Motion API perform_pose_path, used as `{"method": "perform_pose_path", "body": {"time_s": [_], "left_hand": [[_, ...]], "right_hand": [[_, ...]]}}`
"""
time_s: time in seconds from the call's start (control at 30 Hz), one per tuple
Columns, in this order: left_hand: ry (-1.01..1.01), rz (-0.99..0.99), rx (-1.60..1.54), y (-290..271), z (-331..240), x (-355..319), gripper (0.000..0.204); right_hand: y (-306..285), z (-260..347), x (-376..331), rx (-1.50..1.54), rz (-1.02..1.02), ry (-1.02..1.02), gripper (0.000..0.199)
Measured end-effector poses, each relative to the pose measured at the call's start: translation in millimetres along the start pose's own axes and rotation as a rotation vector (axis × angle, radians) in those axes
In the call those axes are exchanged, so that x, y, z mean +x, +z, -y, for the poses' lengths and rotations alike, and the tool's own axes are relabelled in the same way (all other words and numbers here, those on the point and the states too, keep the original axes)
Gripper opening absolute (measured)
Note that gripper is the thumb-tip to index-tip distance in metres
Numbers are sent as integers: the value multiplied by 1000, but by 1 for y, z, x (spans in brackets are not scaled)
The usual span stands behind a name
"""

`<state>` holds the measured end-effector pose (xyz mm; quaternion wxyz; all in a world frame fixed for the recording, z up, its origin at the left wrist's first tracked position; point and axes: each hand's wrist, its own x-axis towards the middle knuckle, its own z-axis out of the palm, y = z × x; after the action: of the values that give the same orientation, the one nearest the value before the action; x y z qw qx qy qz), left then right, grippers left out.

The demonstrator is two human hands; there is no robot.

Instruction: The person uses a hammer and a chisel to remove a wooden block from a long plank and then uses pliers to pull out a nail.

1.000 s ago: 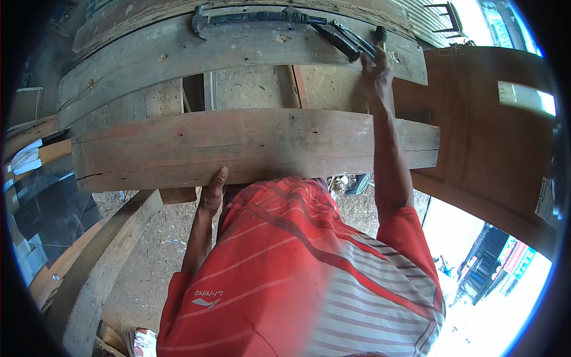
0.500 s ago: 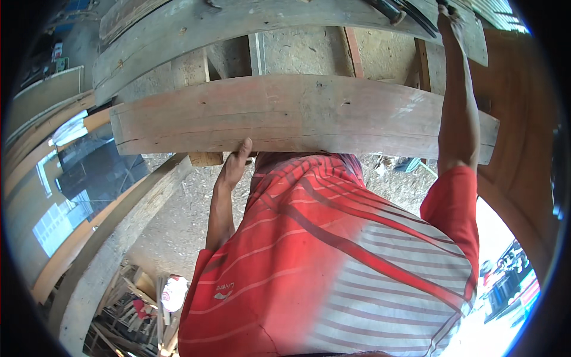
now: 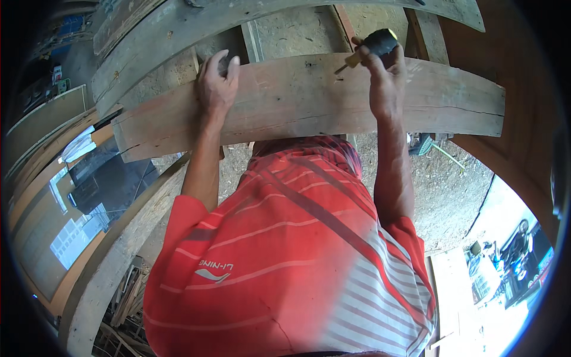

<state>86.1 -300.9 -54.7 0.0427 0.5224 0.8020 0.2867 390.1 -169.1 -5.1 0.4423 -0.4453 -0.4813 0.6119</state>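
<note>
A long, weathered plank (image 3: 285,107) lies crosswise in front of me. Over its right half, my right hand (image 3: 388,83) is closed around a hand tool (image 3: 378,43) with a thick black body, a yellow end, a tan collar and a short thin metal shank. The shank points down and left toward the plank's face; whether it touches the wood I cannot tell. My left hand (image 3: 217,86) is at the far edge of the same plank, left of the middle. Its fingers curl around a small dark rounded object (image 3: 225,63), mostly covered by them.
Beyond the plank a second long board (image 3: 238,22) runs across, with crosspieces between. A thick beam (image 3: 128,241) slants at lower left, beside a glossy panel (image 3: 113,178). Brown wooden sheeting (image 3: 517,77) stands at right. Scrap wood (image 3: 128,297) lies low left.
My right hand has come back from the far board to above the near plank, with the black tool in it. My left hand has gone from the near edge to the far edge.
</note>
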Motion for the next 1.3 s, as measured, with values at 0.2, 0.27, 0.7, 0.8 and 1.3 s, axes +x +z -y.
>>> {"method": "perform_pose_path", "body": {"time_s": [0.2, 0.27, 0.7, 0.8, 1.3], "left_hand": [[32, 117, 113, 9, -3, 2, 34], [19, 112, 113, 8, 1, 0, 35], [10, 123, 128, 7, 1, 1, 36], [9, 112, 143, 8, -2, 5, 36], [-153, 416, 265, 11, -7, 18, 56]], "right_hand": [[20, -7, -27, -5, -131, -24, 56], [22, -11, -33, 45, -142, -11, 56], [39, -23, -39, -488, -266, -293, 35], [29, -5, -33, -394, -328, -428, 38], [29, -20, -32, -332, -269, -458, 39]]}}
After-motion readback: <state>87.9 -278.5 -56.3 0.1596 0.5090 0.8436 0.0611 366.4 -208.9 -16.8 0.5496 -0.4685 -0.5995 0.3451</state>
